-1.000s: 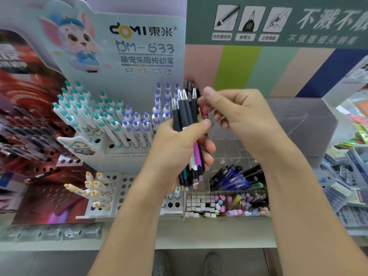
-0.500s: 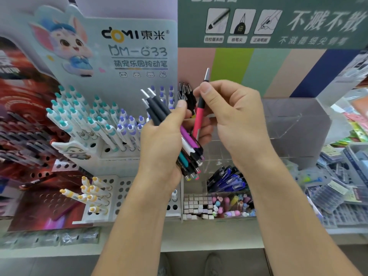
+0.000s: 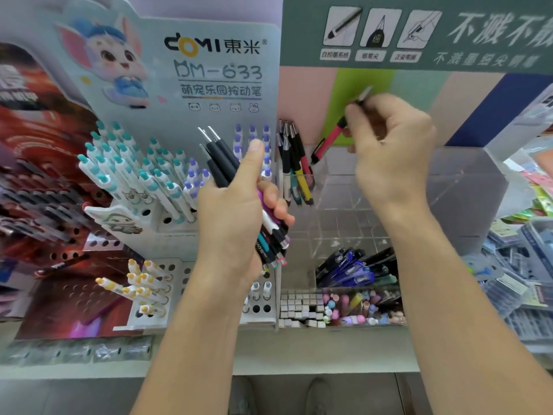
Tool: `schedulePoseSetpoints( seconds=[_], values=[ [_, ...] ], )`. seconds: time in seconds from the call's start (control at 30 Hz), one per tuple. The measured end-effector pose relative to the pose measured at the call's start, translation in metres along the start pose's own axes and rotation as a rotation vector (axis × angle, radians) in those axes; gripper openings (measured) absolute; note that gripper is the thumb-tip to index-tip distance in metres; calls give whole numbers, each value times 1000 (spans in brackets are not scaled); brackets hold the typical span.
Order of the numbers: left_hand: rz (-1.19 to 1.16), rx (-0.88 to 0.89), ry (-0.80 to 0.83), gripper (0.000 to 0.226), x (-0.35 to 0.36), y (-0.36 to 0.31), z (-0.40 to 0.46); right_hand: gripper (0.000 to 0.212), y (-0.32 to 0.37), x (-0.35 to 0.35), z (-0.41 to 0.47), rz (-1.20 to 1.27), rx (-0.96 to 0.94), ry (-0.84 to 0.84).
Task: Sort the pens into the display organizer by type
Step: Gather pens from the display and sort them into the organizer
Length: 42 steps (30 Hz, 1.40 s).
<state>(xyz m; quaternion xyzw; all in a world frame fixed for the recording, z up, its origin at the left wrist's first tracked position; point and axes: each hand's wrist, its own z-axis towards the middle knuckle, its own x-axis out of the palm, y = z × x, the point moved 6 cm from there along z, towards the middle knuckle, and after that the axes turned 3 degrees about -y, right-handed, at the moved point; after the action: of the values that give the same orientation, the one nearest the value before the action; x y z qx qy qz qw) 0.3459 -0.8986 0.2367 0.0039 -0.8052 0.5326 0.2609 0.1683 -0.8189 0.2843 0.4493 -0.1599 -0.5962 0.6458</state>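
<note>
The left hand (image 3: pixel 236 223) has its fingers (image 3: pixel 281 215) curled round a bundle of pens (image 3: pixel 239 187), thumb pressed along the dark barrels. Three silver tips stick out above the thumb; the coloured ends, purple, white and teal among them, fan out below the fingers. How many pens are in the bundle cannot be told.

The right hand (image 3: pixel 389 151) pinches one red pen (image 3: pixel 329 140) by its upper end, fingers (image 3: pixel 350 115) closed on it. The pen hangs tilted, its lower end at the top edge of the clear organizer (image 3: pixel 389 187), just left of the fingers.

Left of that pen, about five pens stand upright in the organizer's left compartment (image 3: pixel 294 163), one of them yellow and one red.

Below the right wrist a heap of blue pens (image 3: pixel 353 271) lies in a clear tray, too many to count. Left of the left hand, teal-capped pens (image 3: pixel 125 166) fill a white rack, and about eight yellow-capped pens (image 3: pixel 134 283) lean in a lower one.
</note>
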Motion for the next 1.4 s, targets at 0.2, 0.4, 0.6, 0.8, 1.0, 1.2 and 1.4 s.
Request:
schedulePoseSetpoints(
  seconds=[0.2, 0.4, 0.6, 0.8, 1.0, 1.2, 1.4],
  values=[
    [-38, -101, 46, 32, 6, 8, -2, 7, -2, 42, 1, -262, -43, 325],
    [60, -104, 46, 18, 9, 10, -1, 12, -25, 49, 3, -179, 158, 300],
    [221, 23, 132, 20, 19, 5, -6, 20, -8, 29, -11, -105, 139, 237],
    [339, 30, 256, 18, 30, 9, -4, 28, 19, 21, -50, 478, 443, 534],
    [341, -26, 298, 24, 30, 14, -7, 19, 9, 22, -53, 508, 588, 503],
    [67, -93, 114, 35, 18, 13, -3, 21, 10, 11, -36, 712, 574, 233],
    [153, -13, 43, 34, -2, 7, 3, 14, -14, -18, -3, 429, 347, -24]
  ],
)
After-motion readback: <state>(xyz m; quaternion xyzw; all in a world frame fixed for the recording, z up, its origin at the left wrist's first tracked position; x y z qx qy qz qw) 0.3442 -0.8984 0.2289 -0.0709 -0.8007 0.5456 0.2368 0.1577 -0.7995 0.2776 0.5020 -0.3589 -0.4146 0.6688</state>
